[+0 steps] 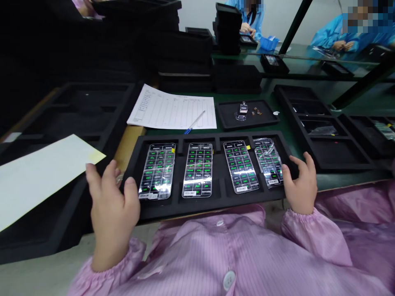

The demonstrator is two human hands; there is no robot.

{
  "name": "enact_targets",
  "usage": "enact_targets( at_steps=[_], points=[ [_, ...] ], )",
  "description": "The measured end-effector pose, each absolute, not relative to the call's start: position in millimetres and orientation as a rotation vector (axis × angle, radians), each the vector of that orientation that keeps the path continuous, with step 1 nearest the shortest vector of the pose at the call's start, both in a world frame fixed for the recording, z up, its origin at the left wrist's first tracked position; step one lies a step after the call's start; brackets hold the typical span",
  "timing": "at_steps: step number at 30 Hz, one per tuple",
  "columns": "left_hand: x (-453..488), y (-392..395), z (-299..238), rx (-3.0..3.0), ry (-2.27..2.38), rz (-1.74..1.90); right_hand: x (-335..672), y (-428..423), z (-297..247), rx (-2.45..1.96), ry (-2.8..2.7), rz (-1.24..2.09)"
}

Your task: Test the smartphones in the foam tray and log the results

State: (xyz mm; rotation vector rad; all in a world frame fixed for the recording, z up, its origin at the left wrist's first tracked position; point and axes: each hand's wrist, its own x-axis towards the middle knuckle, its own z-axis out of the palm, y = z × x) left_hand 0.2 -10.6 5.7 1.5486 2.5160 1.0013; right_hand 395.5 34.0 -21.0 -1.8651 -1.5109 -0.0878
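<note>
A black foam tray lies at the table's near edge with several lit phones in its slots, each wrapped in clear film; the leftmost phone sits by my left hand and the rightmost phone by my right. My left hand grips the tray's left end, thumb on top and fingers curled over the edge. My right hand grips the tray's right end the same way. Pink sleeves cover both wrists.
A printed form with a blue pen lies behind the tray. A small black tray holds a little metal part. Empty black foam trays stand left and right. A white sheet lies at left. Two people in blue work across the table.
</note>
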Motion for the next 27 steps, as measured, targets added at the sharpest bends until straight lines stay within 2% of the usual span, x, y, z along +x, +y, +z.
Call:
enact_targets(
  at_steps=[27],
  points=[
    [0.5,-10.8,6.9,1.585,2.522,1.03,395.7,34.5,-21.6,-1.858,-1.525,-0.108]
  ],
)
